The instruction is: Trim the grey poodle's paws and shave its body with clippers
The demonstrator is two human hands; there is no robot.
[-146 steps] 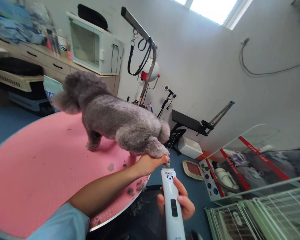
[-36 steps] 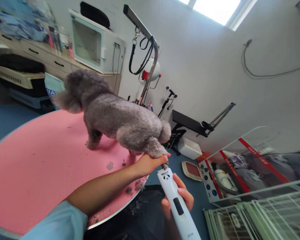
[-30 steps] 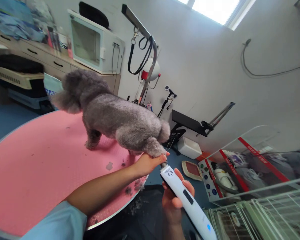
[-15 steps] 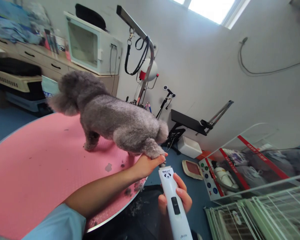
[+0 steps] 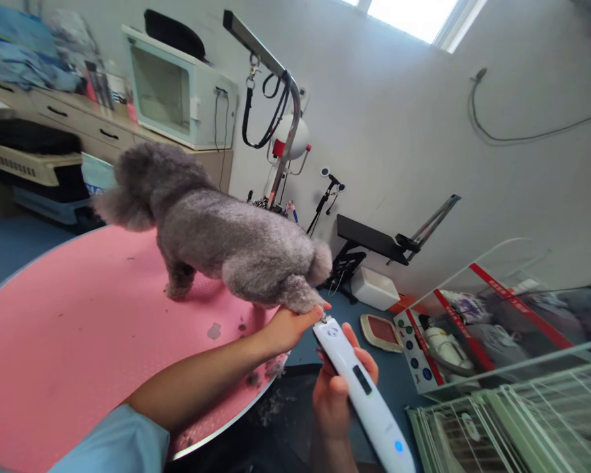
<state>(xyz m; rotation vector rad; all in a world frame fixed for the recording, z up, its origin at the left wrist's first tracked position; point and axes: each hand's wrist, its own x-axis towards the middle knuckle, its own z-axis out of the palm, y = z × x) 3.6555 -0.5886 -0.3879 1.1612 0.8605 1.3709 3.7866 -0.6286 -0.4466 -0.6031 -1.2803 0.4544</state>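
A grey curly-coated dog (image 5: 217,230) stands on a round pink grooming table (image 5: 79,335), facing away to the left. My left hand (image 5: 288,326) is closed around its raised hind paw (image 5: 305,303) at the table's near edge. My right hand (image 5: 337,391) grips a white electric clipper (image 5: 362,394), tilted so its blade end touches the underside of that paw. Clumps of cut grey fur lie on the pink mat near the paw.
A metal grooming arm with black loops (image 5: 270,112) rises behind the dog. A white drying cabinet (image 5: 177,89) sits on a counter at the back. A black folded stand (image 5: 374,240), a clear box of supplies (image 5: 473,328) and a wire cage (image 5: 512,427) fill the right side.
The clipper has tilted from nearly upright to slanting right, and my right hand turned with it. Its blade stays at the paw. My left hand and the dog have hardly moved.
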